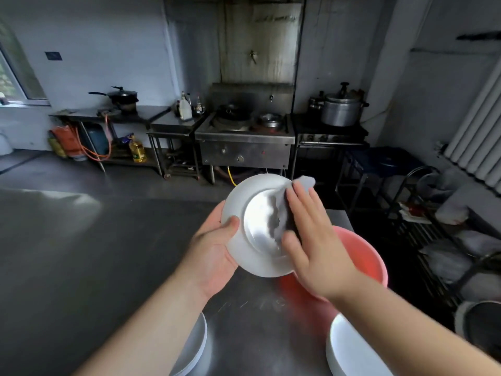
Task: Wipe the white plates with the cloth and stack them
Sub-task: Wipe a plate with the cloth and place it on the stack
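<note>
Steel tabletop (81, 267) spreads under everything, giving room for two piles of white plates: one stack (195, 346) near the left forearm, another (349, 351) near the right, likely keeping wiped apart from unwiped. A pink basin (368, 256) sits just behind, handy for rinsing, I'd guess. Held tilted above the table, the plate (254, 229) faces the person so its hollow shows. Their left hand (214, 248) grips its rim, thumb over the edge. Their right hand (311, 234), fingers straight, presses the grey cloth (303, 183) flat against it.

Single head view, wide-angle, looks forward and down over steel bench (81, 253), hands close, kitchen stove (245, 137) far.
</note>
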`<state>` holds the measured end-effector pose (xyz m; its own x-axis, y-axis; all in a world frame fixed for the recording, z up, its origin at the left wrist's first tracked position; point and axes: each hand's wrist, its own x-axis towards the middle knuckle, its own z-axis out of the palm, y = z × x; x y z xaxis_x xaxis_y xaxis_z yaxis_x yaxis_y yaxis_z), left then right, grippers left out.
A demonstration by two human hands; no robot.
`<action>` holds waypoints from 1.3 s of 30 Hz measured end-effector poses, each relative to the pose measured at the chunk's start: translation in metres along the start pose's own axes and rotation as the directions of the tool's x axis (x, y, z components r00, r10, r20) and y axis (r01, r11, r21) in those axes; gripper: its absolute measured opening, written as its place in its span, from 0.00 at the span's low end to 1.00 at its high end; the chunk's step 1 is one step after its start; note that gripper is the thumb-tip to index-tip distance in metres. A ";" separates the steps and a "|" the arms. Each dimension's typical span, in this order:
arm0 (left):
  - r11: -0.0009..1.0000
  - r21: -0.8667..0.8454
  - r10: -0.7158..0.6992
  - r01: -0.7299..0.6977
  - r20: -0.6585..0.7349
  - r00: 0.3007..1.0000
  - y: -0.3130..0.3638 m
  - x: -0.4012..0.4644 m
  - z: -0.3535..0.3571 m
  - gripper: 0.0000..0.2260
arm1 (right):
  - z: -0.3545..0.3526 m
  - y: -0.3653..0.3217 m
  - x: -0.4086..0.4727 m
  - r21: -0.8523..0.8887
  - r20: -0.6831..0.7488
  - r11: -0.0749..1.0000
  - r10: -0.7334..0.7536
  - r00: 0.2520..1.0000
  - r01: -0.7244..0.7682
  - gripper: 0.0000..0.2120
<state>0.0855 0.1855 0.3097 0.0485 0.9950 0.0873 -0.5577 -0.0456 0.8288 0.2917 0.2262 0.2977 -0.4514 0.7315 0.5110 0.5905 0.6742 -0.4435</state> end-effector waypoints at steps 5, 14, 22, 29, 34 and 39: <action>0.992 0.127 -0.021 0.008 0.102 0.995 0.005 -0.002 0.007 0.20 | -0.028 -0.018 0.053 -0.186 0.036 0.921 -0.343 0.939 0.343 0.36; 0.999 -0.029 0.041 -0.039 0.082 0.996 0.012 -0.003 -0.008 0.22 | 0.016 -0.017 -0.006 -0.076 -0.070 0.993 0.090 0.994 -0.095 0.40; 0.988 -0.104 0.111 -0.111 -0.008 0.994 0.021 0.011 -0.009 0.22 | -0.001 -0.029 0.016 0.001 -0.103 0.998 0.070 0.992 -0.071 0.36; 0.987 -0.128 0.086 -0.101 -0.113 0.990 0.010 0.015 -0.003 0.23 | 0.013 -0.032 0.023 0.060 -0.201 0.978 0.210 0.957 -0.202 0.36; 0.975 -0.167 0.122 -0.148 -0.155 0.980 0.017 0.027 0.005 0.24 | 0.032 -0.042 0.012 0.063 -0.195 0.990 0.140 0.971 -0.130 0.38; 0.968 -0.191 0.137 -0.165 -0.148 0.979 0.006 0.028 0.008 0.23 | 0.052 -0.042 0.003 0.210 -0.219 0.966 0.194 0.956 -0.148 0.34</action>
<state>0.0906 0.2127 0.3215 -0.1518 0.9814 0.1177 -0.7062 -0.1910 0.6818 0.2306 0.2058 0.2794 -0.1707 0.8081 0.5637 0.4971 0.5646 -0.6589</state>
